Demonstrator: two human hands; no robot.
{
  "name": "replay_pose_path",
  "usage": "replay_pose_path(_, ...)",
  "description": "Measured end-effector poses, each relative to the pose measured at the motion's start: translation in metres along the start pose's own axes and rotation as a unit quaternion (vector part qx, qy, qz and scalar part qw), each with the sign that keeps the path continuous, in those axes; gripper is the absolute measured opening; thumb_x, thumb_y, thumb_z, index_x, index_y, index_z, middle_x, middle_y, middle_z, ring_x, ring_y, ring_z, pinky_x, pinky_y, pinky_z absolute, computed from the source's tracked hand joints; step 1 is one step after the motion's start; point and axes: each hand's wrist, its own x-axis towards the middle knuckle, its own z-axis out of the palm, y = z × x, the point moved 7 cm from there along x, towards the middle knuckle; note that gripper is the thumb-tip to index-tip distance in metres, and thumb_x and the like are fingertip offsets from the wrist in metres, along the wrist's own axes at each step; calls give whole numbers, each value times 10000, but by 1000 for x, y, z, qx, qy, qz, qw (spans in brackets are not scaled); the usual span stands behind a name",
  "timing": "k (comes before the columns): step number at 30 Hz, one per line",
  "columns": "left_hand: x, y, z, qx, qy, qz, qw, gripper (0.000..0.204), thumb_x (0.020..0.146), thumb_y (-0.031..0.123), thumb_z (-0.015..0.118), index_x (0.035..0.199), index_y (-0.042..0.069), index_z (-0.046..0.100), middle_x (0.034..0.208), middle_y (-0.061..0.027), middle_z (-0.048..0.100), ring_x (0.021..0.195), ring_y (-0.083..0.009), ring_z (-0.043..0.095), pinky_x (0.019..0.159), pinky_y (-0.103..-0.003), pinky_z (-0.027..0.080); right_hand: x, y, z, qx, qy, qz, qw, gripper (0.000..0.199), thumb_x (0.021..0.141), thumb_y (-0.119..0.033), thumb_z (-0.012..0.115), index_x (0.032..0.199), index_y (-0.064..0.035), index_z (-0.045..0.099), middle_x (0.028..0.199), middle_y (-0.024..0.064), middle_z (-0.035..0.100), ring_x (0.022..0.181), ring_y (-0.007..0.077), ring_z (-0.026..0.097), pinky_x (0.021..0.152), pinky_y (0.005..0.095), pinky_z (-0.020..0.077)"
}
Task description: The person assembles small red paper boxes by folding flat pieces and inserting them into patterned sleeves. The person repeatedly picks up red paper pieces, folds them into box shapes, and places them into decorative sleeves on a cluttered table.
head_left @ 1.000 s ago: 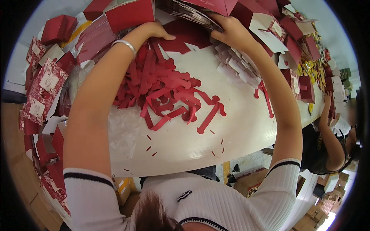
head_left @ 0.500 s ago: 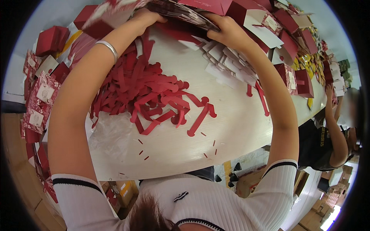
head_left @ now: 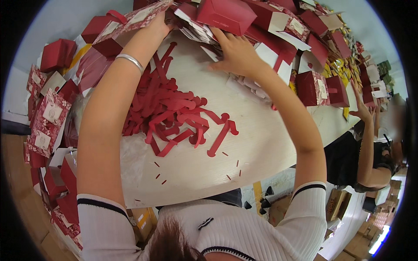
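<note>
At the far side of the table, a stack of folded red-and-white card sheets (head_left: 193, 30) lies between my hands. My left hand (head_left: 157, 28) is at its left end, beside a patterned carton (head_left: 133, 21); its fingers are mostly hidden. My right hand (head_left: 238, 52) is spread open, its fingertips by the stack's right end and its thumb pointing left, slightly blurred. Just behind that hand sits a closed red box (head_left: 226, 16). Nearer to me is a tangled pile of red paper straps (head_left: 174, 106) with rounded ends. More white folded pieces (head_left: 250, 87) lie partly hidden beneath my right forearm.
Red and patterned boxes (head_left: 311, 89) crowd the table's far and right sides, others (head_left: 48, 113) the left. Small red slivers (head_left: 161, 176) and clear plastic film (head_left: 137, 154) lie on the pale table (head_left: 196, 182). At right, another person's arm (head_left: 365, 143) reaches toward the boxes.
The stack has come down among the boxes at the far side. My right hand has let go of it and spread its fingers. The other person's arm has moved left.
</note>
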Motion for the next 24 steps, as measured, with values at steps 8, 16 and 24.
replay_pose_path(8, -8, 40, -2, 159, -59, 79, 982, 388, 809, 396, 571, 1040, 85, 558, 1054, -51, 579, 951, -163, 515, 825, -315, 388, 28, 19, -15, 115, 171, -10, 978, 485, 702, -169, 607, 1136, -47, 429, 821, 179, 602, 764, 339, 585, 637, 425, 461)
replay_pose_path(16, -109, 39, 4, 49, -142, -198, 969, 753, 759, 560, 550, 1201, -28, 389, 1166, -198, 484, 1059, -323, 493, 934, -474, 375, 13, -31, -47, 193, 229, -64, 952, 501, 682, -118, 627, 1148, -51, 455, 834, 164, 605, 719, 308, 593, 621, 362, 476)
replay_pose_path(24, -257, 39, -33, -27, -178, -149, 972, 366, 718, 134, 526, 1057, -5, 512, 1003, -126, 581, 913, -239, 577, 828, -369, 468, -105, -153, -146, -151, 191, -163, 956, 455, 660, -154, 601, 1109, -148, 528, 1095, 168, 552, 923, 315, 573, 767, 365, 485)
